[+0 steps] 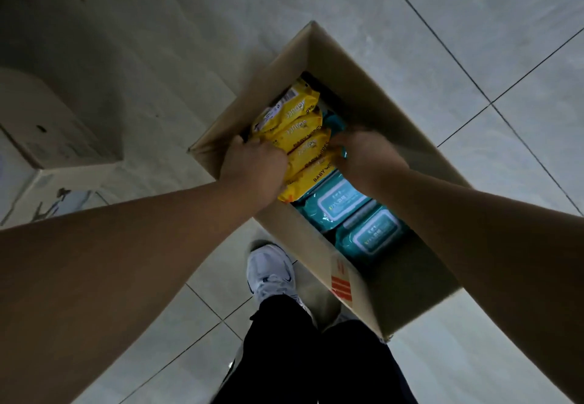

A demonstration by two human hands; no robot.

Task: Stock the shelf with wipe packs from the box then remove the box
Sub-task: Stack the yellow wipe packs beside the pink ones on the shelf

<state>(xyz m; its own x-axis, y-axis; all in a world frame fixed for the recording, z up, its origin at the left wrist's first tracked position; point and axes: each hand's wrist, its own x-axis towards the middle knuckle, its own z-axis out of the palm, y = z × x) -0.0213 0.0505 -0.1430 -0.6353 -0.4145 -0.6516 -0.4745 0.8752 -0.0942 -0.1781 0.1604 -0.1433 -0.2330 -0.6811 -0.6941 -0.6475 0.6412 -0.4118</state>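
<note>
Stood over the open box [262, 87] on the floor [410, 8], with left hand [252, 163] and right hand [363, 154] curled round opposite ends of a row of yellow packs [297, 132] inside, clamping them together. Probably called for an even squeeze and a straight lift to avoid dropping the middle pack. Read "BABY WIPES" on the yellow; could not read the teal packs [341, 204] alongside.

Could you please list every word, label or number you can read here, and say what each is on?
"BABY WI", cut off: nearest yellow pack.
Brand word on the yellow packs: upside down, too blurred to read.
Barcode label on the farthest yellow pack: digits too small.
Lid labels on the teal packs: blurred, unreadable.
Orange stripes and red marks on the box: no readable words.
</note>
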